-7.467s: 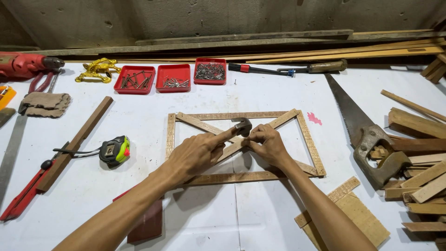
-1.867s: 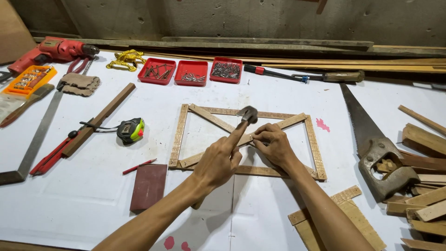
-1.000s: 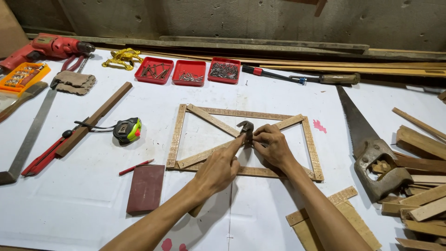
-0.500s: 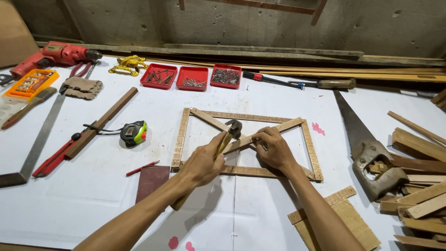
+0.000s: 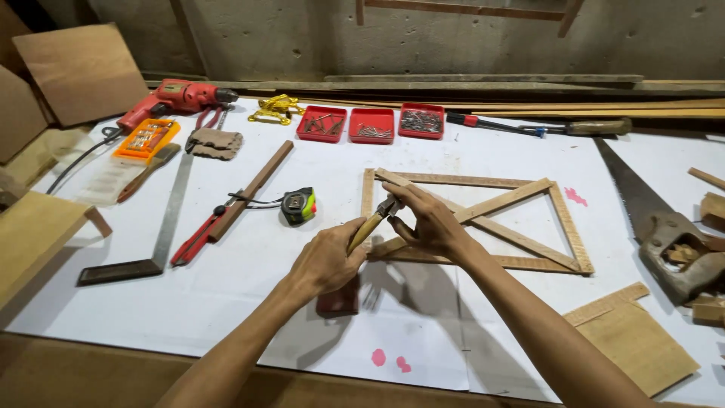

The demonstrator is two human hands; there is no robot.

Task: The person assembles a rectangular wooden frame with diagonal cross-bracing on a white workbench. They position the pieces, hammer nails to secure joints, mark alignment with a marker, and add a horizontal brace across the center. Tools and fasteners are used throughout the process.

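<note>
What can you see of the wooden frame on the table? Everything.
The wooden frame is a flat rectangle of thin pale slats with two crossing diagonal braces, lying on the white table. The right hand rests on its left end. The left hand holds a wooden-handled hammer with its head over that end.

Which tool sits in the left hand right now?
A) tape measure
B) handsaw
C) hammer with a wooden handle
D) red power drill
C: the left hand grips the wooden handle of the hammer, its head up by the right hand over the wooden frame; the handsaw, red drill and tape measure lie untouched on the table.
</note>
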